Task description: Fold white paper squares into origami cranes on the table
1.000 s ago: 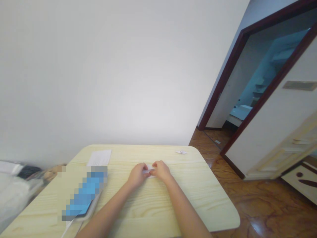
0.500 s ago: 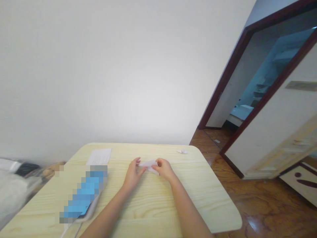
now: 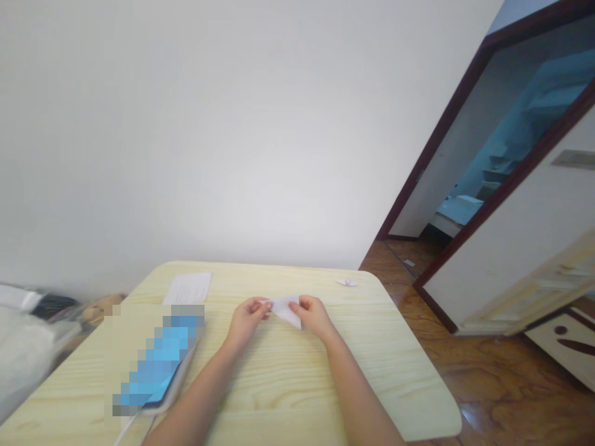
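Observation:
A folded piece of white paper [image 3: 287,310] is stretched between my two hands over the middle of the table. My left hand [image 3: 246,319] pinches its left corner between thumb and fingers. On the opposite side, my right hand [image 3: 315,316] grips the right edge, thumb in front and fingers curled behind. The paper narrows toward the left and widens into a point hanging down at the right. Farther back on the right lies a small folded paper crane [image 3: 346,282], apart from both hands.
A sheet of printed paper [image 3: 188,288] lies at the table's back left. Nearer, a device with a blurred blue screen [image 3: 160,362] rests at the left, with a white cable [image 3: 127,427]. The wooden table [image 3: 385,378] meets a white wall [image 3: 260,136]; a doorway stands to the right.
My left hand's fingers have closed from a looser, spread pose onto the paper's left corner. The paper has turned and shows a broader face. The view has shifted slightly.

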Demonstrator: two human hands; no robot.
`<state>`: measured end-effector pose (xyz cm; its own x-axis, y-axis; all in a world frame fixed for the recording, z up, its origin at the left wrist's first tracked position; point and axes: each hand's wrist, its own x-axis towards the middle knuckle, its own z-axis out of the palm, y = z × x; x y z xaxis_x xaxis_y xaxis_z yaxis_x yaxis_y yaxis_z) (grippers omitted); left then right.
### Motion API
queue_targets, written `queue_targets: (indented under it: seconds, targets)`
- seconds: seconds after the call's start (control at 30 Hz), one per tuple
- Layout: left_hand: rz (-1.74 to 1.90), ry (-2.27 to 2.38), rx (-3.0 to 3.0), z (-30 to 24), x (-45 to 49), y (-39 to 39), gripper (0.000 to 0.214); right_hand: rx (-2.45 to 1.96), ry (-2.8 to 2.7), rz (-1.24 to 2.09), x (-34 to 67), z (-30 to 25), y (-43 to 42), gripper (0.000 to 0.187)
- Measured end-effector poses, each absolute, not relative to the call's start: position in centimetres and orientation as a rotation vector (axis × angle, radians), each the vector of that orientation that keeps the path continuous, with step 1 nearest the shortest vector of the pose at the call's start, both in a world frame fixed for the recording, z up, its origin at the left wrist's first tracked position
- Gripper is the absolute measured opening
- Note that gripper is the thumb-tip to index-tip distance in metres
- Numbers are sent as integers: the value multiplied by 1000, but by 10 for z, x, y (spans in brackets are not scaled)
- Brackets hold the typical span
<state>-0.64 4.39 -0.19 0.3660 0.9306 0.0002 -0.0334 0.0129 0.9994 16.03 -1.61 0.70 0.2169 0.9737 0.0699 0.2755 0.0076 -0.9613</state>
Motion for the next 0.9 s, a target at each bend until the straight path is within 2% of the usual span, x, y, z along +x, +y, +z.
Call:
queue_targets:
  seconds: [0.3, 0.6, 0.9]
  targets:
    - [959, 939, 1296, 10, -6, 36, 36, -1454, -1062, 806, 153, 15, -17, 32]
    - [919, 896, 1222, 12, -9, 35, 46, -1424, -1051, 790, 160, 16, -18, 30]
    - [1020, 913, 1236, 14, -9, 33, 36, -1429, -1056, 750, 160, 18, -19, 25]
